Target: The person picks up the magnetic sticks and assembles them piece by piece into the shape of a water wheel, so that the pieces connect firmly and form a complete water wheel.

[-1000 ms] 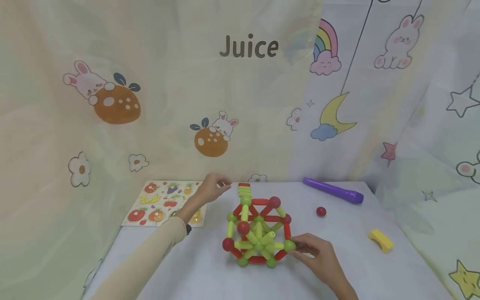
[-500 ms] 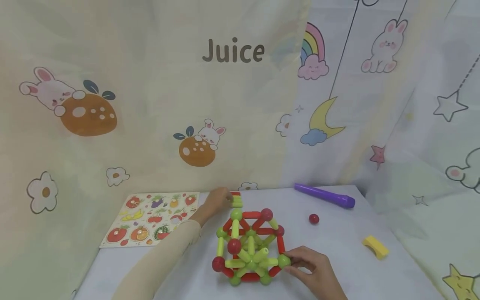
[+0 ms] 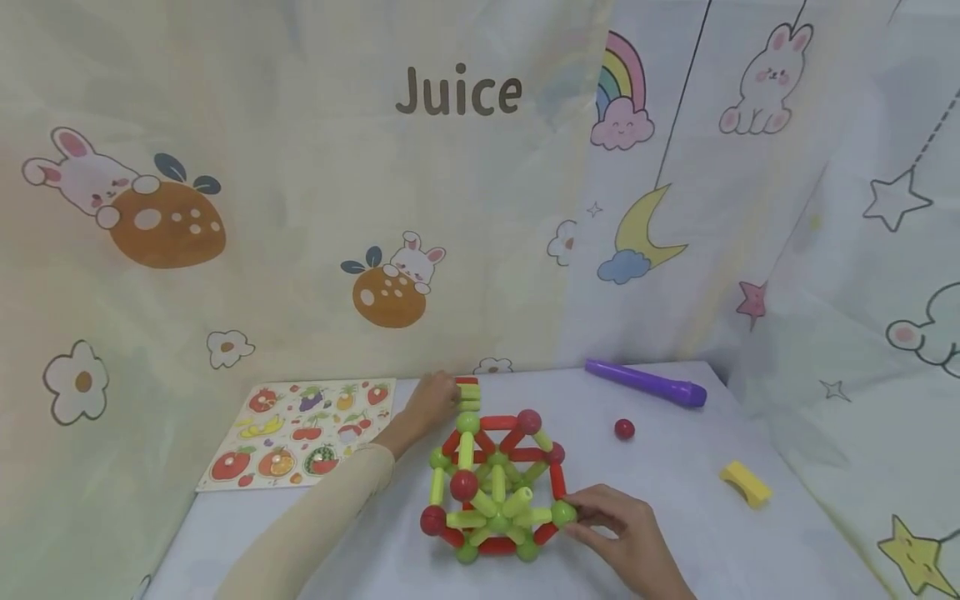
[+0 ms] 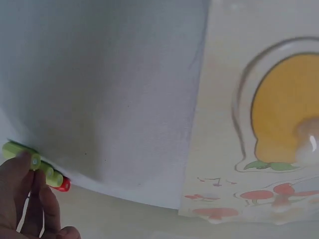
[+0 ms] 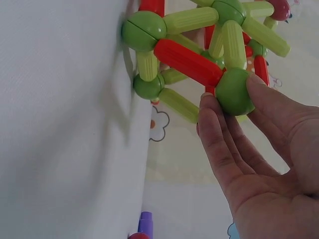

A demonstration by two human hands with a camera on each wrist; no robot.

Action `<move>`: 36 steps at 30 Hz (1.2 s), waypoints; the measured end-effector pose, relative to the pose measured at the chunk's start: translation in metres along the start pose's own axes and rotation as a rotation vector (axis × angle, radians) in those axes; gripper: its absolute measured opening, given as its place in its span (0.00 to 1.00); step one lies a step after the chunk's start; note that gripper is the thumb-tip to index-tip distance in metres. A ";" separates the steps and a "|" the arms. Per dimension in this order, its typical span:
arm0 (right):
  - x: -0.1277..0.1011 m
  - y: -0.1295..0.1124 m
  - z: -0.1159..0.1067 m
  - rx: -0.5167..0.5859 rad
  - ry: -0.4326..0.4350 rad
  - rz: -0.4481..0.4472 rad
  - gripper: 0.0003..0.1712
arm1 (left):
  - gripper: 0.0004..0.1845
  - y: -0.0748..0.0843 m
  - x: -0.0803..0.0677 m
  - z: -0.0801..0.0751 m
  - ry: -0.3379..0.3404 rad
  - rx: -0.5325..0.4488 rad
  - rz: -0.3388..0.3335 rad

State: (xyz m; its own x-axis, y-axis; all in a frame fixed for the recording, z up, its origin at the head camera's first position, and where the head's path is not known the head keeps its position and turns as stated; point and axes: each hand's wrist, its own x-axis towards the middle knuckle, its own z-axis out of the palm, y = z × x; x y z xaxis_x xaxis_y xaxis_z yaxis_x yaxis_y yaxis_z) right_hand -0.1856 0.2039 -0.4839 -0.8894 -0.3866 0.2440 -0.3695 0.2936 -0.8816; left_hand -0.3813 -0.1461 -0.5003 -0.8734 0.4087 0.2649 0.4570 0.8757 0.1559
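Observation:
A framework of red and yellow-green magnetic sticks joined by red and green balls (image 3: pixel 498 523) stands at the front middle of the table. My right hand (image 3: pixel 628 529) pinches the green ball (image 5: pixel 234 93) at its right corner between thumb and fingers. Behind the framework lies a row of loose sticks (image 3: pixel 468 393), yellow-green with red at the far end. My left hand (image 3: pixel 432 402) is at that row. In the left wrist view its thumb and fingertips pinch a yellow-green stick (image 4: pixel 35 161), whose end shows between them.
A fruit puzzle board (image 3: pixel 300 433) lies at the back left, beside the left forearm. Toward the right are a purple toy microphone (image 3: pixel 645 383), a loose red ball (image 3: pixel 624 429) and a yellow arched block (image 3: pixel 745 483). A printed curtain (image 3: pixel 300 208) hangs along the table's back edge.
My left hand has moved from above the puzzle board's right edge to the row of sticks and taken hold of one. The right hand stays on the green ball; the head view has shifted.

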 end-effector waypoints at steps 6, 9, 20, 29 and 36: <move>-0.001 0.000 0.004 0.007 0.043 -0.045 0.20 | 0.01 0.004 -0.029 -0.015 -0.067 -0.090 -0.108; -0.002 0.000 0.007 -0.004 0.043 -0.052 0.20 | 0.05 0.006 -0.059 -0.033 -0.028 -0.137 -0.146; -0.005 -0.003 0.013 -0.069 0.134 -0.104 0.22 | 0.07 0.058 -0.199 -0.106 0.034 -0.162 -0.380; -0.002 -0.006 0.018 -0.086 0.181 -0.087 0.23 | 0.06 0.107 -0.236 -0.091 -0.209 -0.478 -0.345; -0.006 -0.008 0.020 -0.073 0.191 -0.036 0.23 | 0.07 0.146 -0.219 -0.053 -0.092 -0.397 -0.135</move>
State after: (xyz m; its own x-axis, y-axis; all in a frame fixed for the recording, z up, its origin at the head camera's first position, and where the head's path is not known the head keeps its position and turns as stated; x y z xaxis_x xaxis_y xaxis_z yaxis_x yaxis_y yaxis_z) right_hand -0.1721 0.1860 -0.4863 -0.9074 -0.2273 0.3534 -0.4146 0.3480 -0.8408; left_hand -0.1138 -0.1212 -0.4849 -0.9329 0.3343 0.1338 0.3513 0.7635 0.5419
